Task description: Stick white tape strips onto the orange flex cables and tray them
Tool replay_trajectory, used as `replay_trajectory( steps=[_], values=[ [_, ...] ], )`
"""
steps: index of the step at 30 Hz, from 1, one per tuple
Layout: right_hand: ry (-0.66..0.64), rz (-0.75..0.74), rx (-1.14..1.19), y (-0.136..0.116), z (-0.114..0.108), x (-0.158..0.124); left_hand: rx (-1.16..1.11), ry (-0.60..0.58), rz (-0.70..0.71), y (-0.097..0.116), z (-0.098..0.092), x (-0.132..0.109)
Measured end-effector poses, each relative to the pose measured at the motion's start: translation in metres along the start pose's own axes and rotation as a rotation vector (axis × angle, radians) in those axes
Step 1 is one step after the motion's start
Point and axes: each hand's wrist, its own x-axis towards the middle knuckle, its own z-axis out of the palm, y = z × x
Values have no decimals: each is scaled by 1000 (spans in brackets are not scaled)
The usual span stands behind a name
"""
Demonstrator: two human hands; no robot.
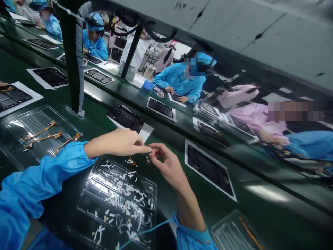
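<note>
My left hand (121,142) reaches in from the left, its fingers closed in a pinch. My right hand (166,165) comes up from below, with thumb and forefinger pinched against the left fingertips. What lies between the fingertips is too small to name. Just under my left hand an orange-and-white piece of flex cable (132,161) shows; I cannot tell whether it is held. Below both hands sits a clear plastic tray (85,203) strewn with white and tan peeled scraps (125,198). Left of my forearm, another clear tray (15,125) bears several orange flex cables (44,139).
Black device housings on white sheets lie along the green bench: one housing (127,118) beyond my hands, another housing (208,168) to the right. A grey post (79,69) rises at left. A clear tray (234,229) stands at lower right. People in blue sit opposite. A blue cord (153,227) crosses below.
</note>
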Motion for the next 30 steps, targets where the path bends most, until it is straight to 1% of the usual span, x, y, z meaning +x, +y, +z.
replay_trajectory(
  steps=[1,3,5,6,7,10,12,16,18,20,22,25,28,30],
  values=[
    [42,4,106,-5,-2,-2,-61,0,-38,-3,7,3],
    [90,19,295,-12,-2,-6,-223,51,-77,-7,22,9],
    [91,28,392,-17,1,-9,-351,134,-66,-9,33,16],
    [88,31,422,-19,2,-9,-372,159,-53,-9,37,18],
    [89,32,439,-20,2,-10,-367,158,-42,-10,38,19],
    [112,45,453,-23,-2,-13,-363,53,-54,-13,34,19],
    [138,68,461,-24,-8,-15,-421,19,-80,-15,27,18],
    [201,97,455,-24,-19,-17,-452,60,-68,-14,16,19],
    [184,127,440,-24,-21,-18,-474,93,-48,-10,12,18],
    [153,136,389,-26,-18,-20,-494,126,-48,-4,10,16],
    [134,105,312,-32,-12,-22,-487,146,-54,2,12,13],
    [119,56,294,-42,0,-26,-443,118,-50,11,17,8],
    [164,55,315,-48,5,-29,-438,74,-42,15,21,5],
    [219,54,291,-50,4,-30,-464,80,-26,15,22,5]
  ],
)
